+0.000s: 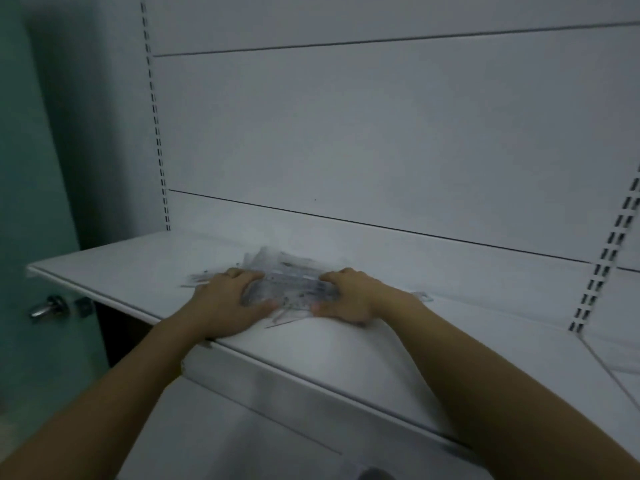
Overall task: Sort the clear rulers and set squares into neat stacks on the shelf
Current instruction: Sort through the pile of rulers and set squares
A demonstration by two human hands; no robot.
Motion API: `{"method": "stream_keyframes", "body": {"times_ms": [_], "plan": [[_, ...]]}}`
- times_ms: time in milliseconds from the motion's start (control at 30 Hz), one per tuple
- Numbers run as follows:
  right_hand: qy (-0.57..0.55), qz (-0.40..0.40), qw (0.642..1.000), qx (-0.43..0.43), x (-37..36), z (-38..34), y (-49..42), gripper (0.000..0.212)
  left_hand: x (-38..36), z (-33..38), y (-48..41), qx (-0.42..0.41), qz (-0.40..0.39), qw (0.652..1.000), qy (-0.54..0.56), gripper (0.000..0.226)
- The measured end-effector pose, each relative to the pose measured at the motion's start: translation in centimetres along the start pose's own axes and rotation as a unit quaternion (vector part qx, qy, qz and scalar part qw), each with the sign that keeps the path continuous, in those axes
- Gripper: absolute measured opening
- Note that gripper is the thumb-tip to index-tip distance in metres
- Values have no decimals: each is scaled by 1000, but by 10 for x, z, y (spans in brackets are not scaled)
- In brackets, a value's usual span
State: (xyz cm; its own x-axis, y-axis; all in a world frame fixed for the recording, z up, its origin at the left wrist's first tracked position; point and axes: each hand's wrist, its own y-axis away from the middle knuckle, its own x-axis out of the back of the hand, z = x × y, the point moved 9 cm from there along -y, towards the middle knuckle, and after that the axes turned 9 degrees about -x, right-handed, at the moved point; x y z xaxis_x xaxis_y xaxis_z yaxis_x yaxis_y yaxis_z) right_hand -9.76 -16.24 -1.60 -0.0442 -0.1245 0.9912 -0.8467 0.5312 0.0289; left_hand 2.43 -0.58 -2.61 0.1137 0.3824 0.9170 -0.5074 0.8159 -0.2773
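A bundle of clear rulers [294,289] lies across the white shelf [121,268], on a loose pile of clear rulers and set squares [277,259] that spreads behind and to the left. My left hand [228,301] grips the bundle's left end, thumb in front and fingers curled over the back. My right hand [349,296] grips the right end the same way. A clear corner [424,298] pokes out to the right of my right wrist. The picture is dim and blurred, so single pieces are hard to tell apart.
The shelf's white back panel [381,133] rises behind the pile, with slotted uprights at left [157,133] and right [609,244]. A teal door [31,202] with a metal handle [46,308] stands at the left. A lower white shelf [277,410] lies beneath my forearms.
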Motion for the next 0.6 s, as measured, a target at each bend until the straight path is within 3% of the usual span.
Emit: {"method": "stream_keyframes", "body": {"times_ms": [200,300,400,600], "plan": [[-55,128,990,4,16,2,5,46,2,-11,-3,-11,84,991,100,58],[-49,135,990,-3,12,5,6,35,9,-13,3,-5,126,990,71,46],[-44,116,992,-19,8,11,5,37,15,-15,7,-2,164,986,40,38],[-65,134,989,-9,18,11,11,27,12,-21,4,12,169,980,103,39]]}}
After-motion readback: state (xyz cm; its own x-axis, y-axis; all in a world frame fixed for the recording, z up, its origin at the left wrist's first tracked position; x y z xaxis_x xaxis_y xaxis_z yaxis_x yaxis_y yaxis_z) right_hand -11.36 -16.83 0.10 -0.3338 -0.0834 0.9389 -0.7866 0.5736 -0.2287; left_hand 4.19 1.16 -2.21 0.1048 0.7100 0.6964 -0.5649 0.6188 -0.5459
